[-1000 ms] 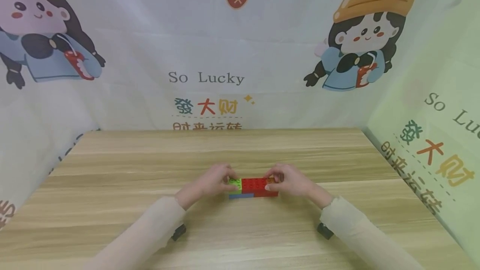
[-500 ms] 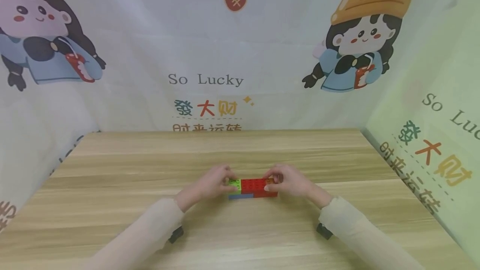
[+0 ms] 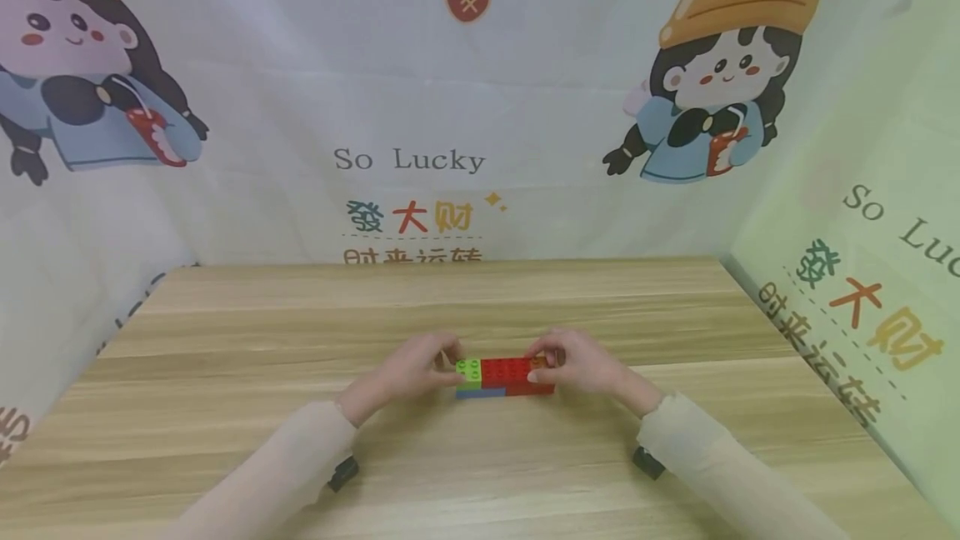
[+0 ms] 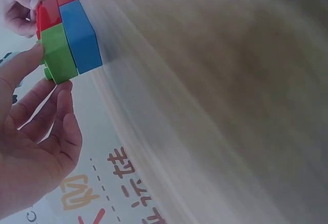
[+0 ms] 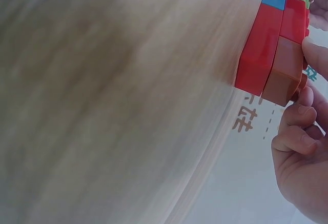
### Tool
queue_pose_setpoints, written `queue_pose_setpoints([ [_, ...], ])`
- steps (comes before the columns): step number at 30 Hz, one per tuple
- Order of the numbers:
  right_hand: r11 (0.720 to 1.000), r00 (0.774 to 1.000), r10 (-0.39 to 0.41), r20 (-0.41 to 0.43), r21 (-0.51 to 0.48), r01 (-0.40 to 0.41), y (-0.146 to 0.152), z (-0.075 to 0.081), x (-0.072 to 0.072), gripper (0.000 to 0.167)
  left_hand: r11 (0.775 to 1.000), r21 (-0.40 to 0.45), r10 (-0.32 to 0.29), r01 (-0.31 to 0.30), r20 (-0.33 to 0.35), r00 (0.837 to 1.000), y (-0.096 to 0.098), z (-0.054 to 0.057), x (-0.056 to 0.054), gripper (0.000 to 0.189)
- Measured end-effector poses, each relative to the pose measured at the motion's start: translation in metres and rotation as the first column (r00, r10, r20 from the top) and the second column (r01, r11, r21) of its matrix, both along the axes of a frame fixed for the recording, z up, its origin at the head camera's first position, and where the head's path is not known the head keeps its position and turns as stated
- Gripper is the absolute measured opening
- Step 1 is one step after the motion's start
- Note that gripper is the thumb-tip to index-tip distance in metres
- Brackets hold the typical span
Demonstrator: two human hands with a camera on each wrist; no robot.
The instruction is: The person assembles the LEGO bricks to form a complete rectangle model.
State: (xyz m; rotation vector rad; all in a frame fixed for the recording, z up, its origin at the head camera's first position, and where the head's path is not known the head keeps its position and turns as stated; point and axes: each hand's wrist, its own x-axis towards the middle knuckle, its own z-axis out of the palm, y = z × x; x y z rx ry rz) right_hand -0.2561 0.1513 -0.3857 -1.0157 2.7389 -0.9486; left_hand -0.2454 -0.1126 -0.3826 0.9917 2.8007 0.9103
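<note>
A two-layer block of toy building bricks sits on the wooden table. On top, a green brick stands left, a red brick in the middle, a brown brick at the right end. Below them lie a blue brick and another red brick. My left hand is at the green end, thumb tip by its upper edge and fingers loosely bent beside its corner. My right hand pinches the brown end between thumb and fingers, covering part of it.
The wooden table stretches around the bricks on all sides. A printed cloth backdrop hangs behind its far edge and along both sides. Dark wrist devices sit under each sleeve.
My left hand has shifted slightly left, and its fingers have come off the green brick's top, exposing more studs. My right hand and the bricks stay in place.
</note>
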Motion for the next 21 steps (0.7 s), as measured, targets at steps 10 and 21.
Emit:
queue_pose_setpoints([
  [10,1.0,1.0,0.012,-0.018,-0.009,-0.012,-0.0006,0.0024,0.0019,0.026,0.999,0.037,-0.022,0.023,-0.035,0.999,-0.0004,-0.0028,0.002,0.019],
  [21,1.0,1.0,0.013,-0.015,0.007,-0.013,0.0014,0.0025,0.0022,0.028,0.999,0.035,0.001,0.0,-0.012,1.0,-0.0019,-0.0032,0.0054,0.02],
])
